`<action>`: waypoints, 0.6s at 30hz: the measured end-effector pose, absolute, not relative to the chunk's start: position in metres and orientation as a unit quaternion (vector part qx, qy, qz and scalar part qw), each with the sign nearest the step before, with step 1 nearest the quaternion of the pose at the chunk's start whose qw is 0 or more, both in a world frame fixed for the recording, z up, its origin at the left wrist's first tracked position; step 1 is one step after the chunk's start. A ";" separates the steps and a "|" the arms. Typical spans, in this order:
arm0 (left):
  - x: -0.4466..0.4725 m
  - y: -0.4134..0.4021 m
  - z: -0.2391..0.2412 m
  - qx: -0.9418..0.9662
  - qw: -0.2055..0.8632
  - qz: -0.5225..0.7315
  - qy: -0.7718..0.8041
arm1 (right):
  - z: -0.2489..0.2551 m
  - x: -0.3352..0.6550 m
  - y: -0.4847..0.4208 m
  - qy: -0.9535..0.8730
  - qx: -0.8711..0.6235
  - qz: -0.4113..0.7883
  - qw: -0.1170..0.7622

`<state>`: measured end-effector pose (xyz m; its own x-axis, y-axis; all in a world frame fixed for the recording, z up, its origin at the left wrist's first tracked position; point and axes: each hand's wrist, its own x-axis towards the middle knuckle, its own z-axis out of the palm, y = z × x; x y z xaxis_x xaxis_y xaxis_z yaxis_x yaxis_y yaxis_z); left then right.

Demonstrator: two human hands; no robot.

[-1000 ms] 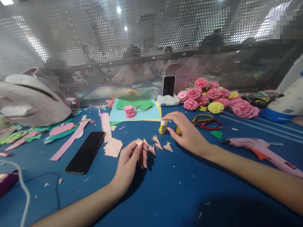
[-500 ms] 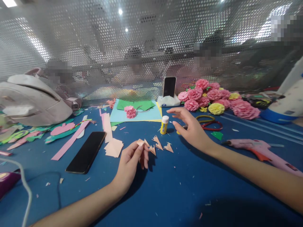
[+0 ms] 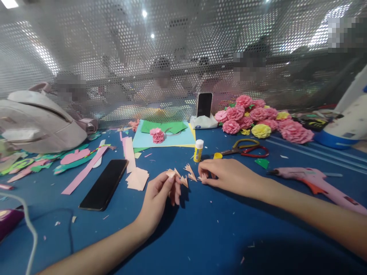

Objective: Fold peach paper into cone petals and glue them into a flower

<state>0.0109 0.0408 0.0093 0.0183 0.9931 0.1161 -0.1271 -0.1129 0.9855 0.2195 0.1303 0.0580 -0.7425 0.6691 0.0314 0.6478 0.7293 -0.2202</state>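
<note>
Between thumb and fingers, my left hand pinches a small folded peach paper piece, held over the blue table. Several pointed peach paper pieces lie just to its right. My right hand is lowered to the table, its thumb and fingers closed on another folded paper piece, mostly covered by the fingertips. A yellow glue stick with a white top stands upright behind the pieces. The yellow cap sits beside it, close behind my right hand.
Scissors and a pink glue gun lie on the right. Paper flowers are heaped behind them. A black phone, peach paper squares and a bag occupy the left. A perforated metal panel borders the back.
My right hand has come down and left from above the yellow cap, closing on a folded paper piece on the table. My left hand keeps its pinch nearly unmoved.
</note>
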 end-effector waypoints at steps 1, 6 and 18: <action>0.011 0.040 0.009 0.505 0.510 0.549 0.428 | 0.057 0.220 0.132 -0.927 -0.351 0.118 0.062; 0.012 0.039 0.008 0.544 0.520 0.524 0.399 | 0.061 0.218 0.138 -0.908 -0.327 0.233 0.117; 0.015 0.030 0.020 0.747 0.369 0.401 0.380 | 0.044 0.197 0.111 -0.794 -0.294 0.463 0.263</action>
